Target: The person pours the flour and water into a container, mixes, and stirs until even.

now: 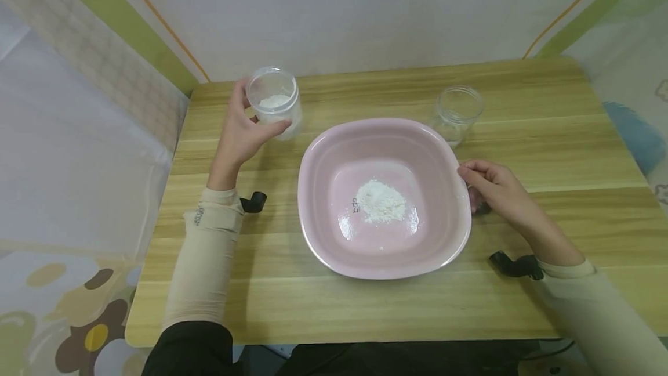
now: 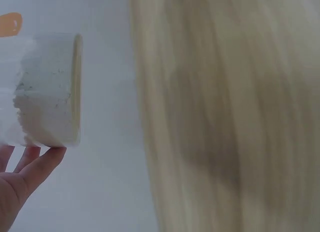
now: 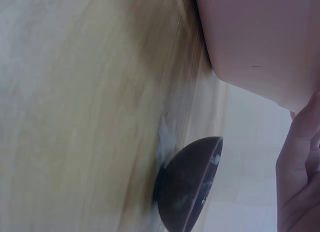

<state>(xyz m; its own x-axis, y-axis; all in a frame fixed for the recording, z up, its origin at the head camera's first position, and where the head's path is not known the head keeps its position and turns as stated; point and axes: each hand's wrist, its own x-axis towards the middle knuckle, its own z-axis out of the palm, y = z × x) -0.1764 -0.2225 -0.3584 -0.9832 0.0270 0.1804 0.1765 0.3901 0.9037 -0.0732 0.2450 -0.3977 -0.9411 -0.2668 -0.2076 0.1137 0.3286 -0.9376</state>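
My left hand [image 1: 242, 132] grips a clear jar [image 1: 292, 118] part-filled with white powder, thumb on the near side and fingers round the far side. In the left wrist view, the jar [image 2: 47, 91] shows its powder through the wall, and fingers [image 2: 42, 167] support it. A pink basin [image 1: 383, 257] sits mid-table with a heap of white powder [image 1: 381, 201] on its floor. The right hand [image 1: 498, 187] pinches the basin's right rim, thumb on top. In the right wrist view, that hand [image 3: 302, 167] is beside the basin's outer wall [image 3: 265, 41].
Behind the basin's right side stands a second clear jar [image 1: 459, 112]. A dark bowl [image 3: 187, 187] rests on the table below my right hand, mostly hidden in the head view. The wooden table [image 1: 553, 132] meets a pale wall [image 1: 417, 28] at the back.
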